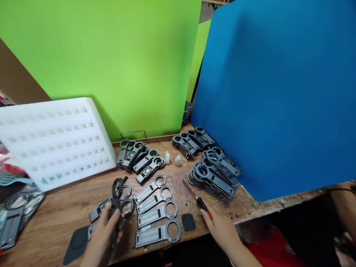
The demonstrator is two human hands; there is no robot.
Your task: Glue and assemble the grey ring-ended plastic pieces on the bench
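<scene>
My left hand (103, 230) is closed on a dark flat part with a ring end (117, 188), held up on edge above the table. In my right hand (222, 230) is a slim tool (200, 202) with a long thin metal shaft and a black and red handle; it points up and left, and I cannot tell its exact kind. Between the hands lies a row of grey ring-ended parts (151, 218), rings to the right. More such parts (107, 204) lie under and beyond my left hand. A small black square pad (188, 222) sits left of my right hand.
Piles of ring-ended parts (214, 178) stand at the right and others (139, 155) at the back. Two small white pieces (167, 157) are between them. A slotted white foam block (55, 137) leans at left. Green (119, 66) and blue (272, 96) panels wall the wooden table (63, 207).
</scene>
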